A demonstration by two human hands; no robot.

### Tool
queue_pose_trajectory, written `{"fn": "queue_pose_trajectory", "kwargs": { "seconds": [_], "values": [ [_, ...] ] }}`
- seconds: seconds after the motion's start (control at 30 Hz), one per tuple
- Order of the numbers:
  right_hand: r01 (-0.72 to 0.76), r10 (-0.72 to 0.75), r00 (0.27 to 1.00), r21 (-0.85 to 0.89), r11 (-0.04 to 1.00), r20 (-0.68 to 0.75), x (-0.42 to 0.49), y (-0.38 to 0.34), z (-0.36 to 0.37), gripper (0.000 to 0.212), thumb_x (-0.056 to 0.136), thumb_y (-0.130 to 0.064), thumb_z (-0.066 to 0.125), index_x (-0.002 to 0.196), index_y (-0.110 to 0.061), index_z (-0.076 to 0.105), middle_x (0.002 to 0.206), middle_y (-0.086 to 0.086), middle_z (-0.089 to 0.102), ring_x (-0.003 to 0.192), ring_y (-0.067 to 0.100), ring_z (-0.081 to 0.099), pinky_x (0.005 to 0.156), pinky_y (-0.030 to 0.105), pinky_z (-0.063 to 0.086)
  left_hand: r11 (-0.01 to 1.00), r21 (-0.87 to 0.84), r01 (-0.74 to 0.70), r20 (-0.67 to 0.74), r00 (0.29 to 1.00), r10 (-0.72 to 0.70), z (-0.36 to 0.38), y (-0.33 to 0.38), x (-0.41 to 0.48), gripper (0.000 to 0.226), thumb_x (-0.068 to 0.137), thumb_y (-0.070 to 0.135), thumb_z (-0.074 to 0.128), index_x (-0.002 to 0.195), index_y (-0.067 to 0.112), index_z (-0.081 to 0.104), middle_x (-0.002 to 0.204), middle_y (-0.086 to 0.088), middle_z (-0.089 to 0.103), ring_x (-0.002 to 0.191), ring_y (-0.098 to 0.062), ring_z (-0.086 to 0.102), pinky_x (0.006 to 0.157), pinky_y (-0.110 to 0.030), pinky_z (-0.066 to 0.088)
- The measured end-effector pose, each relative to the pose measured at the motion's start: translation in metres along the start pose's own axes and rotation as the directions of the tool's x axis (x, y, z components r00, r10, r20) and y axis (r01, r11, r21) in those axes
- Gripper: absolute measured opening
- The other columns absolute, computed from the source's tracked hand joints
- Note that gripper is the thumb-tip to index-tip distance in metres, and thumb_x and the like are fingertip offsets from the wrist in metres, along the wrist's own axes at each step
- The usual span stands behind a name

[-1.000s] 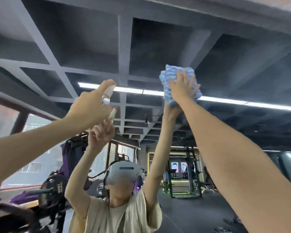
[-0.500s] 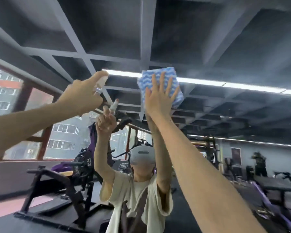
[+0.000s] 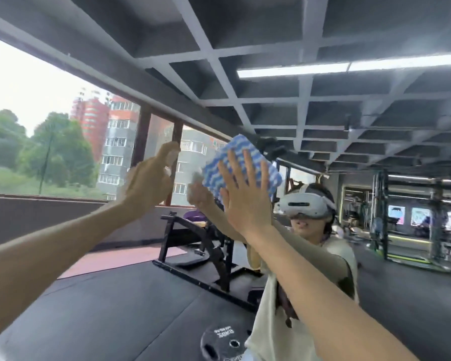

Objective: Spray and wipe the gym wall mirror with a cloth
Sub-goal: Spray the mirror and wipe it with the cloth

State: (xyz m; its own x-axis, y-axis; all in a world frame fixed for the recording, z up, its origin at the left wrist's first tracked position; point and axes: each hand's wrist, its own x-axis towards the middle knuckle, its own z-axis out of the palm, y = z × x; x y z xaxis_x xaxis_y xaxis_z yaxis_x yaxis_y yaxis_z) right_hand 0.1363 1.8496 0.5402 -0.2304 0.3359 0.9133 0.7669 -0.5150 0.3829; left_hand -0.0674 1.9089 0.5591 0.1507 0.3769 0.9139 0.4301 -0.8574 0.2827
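Our right hand (image 3: 245, 201) lay flat, fingers straight and spread, pressing the blue-and-white wavy-striped cloth (image 3: 238, 144) against the large wall mirror (image 3: 323, 126), just left of our reflected white headset (image 3: 303, 205). Our left hand (image 3: 147, 181), blurred, was curled round a small pale spray bottle (image 3: 173, 155), raised just left of the cloth.

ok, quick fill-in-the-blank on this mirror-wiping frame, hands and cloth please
1. The right hand presses a white-and-____ cloth flat on the mirror.
2. The left hand grips a ____ bottle.
3. In the picture the bottle is ____ of the cloth.
Missing: blue; spray; left.
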Motion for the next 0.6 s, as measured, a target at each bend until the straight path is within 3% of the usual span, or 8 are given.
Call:
{"fn": "queue_pose_trajectory", "kwargs": {
  "seconds": [0.1,0.2,0.3,0.4,0.5,0.6],
  "values": [
    [-0.100,0.100,0.994,0.003,0.995,-0.049,-0.001,-0.028,0.008,0.056,0.102,-0.039,0.025,0.156,-0.022,0.022,0.164,0.005,0.012,0.150,0.031,0.007,0.119,0.051,-0.009,0.995,0.059,-0.074,0.067,0.995,0.070,-0.006,-0.045,-0.023,0.062,0.084,-0.009,0.052,0.135,0.023,0.037,0.054,0.008,0.042,0.046,-0.006,0.040,0.045,-0.015,0.026],
    [-0.136,0.136,0.990,-0.005,0.991,-0.035,-0.002,-0.039,0.014,0.056,0.103,-0.040,0.025,0.156,-0.022,0.020,0.164,0.005,0.011,0.150,0.031,0.007,0.120,0.054,-0.001,0.997,0.062,-0.052,0.109,0.993,0.045,-0.009,-0.099,-0.027,0.067,0.084,-0.005,0.056,0.125,0.038,0.025,0.056,0.007,0.047,0.047,-0.013,0.048,0.045,-0.024,0.036],
    [-0.201,0.200,0.979,-0.017,0.979,-0.034,-0.004,-0.047,0.016,0.057,0.104,-0.042,0.025,0.157,-0.024,0.013,0.165,0.004,0.006,0.151,0.031,0.005,0.119,0.054,0.000,0.999,0.025,-0.032,0.126,0.992,0.028,-0.010,-0.130,-0.023,0.069,0.084,-0.006,0.055,0.130,0.038,0.028,0.058,-0.005,0.055,0.049,-0.028,0.055,0.048,-0.036,0.047],
    [-0.238,0.236,0.970,-0.039,0.970,-0.058,-0.006,-0.054,0.016,0.057,0.105,-0.042,0.025,0.157,-0.024,0.011,0.165,0.004,0.007,0.151,0.030,0.006,0.119,0.051,-0.004,0.998,-0.012,-0.063,0.117,0.991,0.063,-0.009,-0.136,-0.028,0.066,0.082,-0.007,0.055,0.132,0.031,0.034,0.058,0.002,0.050,0.049,-0.020,0.049,0.048,-0.029,0.043],
    [-0.231,0.227,0.972,-0.055,0.972,-0.065,-0.015,-0.057,0.019,0.056,0.106,-0.042,0.026,0.157,-0.024,0.012,0.164,0.004,0.009,0.150,0.030,0.008,0.119,0.051,-0.004,0.990,-0.075,-0.115,0.112,0.986,0.123,-0.009,-0.143,-0.035,0.064,0.079,-0.009,0.056,0.120,0.034,0.033,0.058,0.014,0.041,0.047,-0.014,0.042,0.054,-0.035,0.048],
    [-0.234,0.231,0.972,-0.094,0.968,-0.044,-0.027,-0.060,0.021,0.057,0.105,-0.043,0.028,0.157,-0.023,0.015,0.164,0.005,0.011,0.150,0.030,0.008,0.119,0.052,-0.002,0.985,-0.086,-0.151,0.123,0.979,0.161,-0.008,-0.154,-0.033,0.060,0.081,-0.006,0.057,0.124,0.031,0.037,0.059,0.013,0.040,0.048,-0.013,0.041,0.055,-0.035,0.045]
  ]
}}
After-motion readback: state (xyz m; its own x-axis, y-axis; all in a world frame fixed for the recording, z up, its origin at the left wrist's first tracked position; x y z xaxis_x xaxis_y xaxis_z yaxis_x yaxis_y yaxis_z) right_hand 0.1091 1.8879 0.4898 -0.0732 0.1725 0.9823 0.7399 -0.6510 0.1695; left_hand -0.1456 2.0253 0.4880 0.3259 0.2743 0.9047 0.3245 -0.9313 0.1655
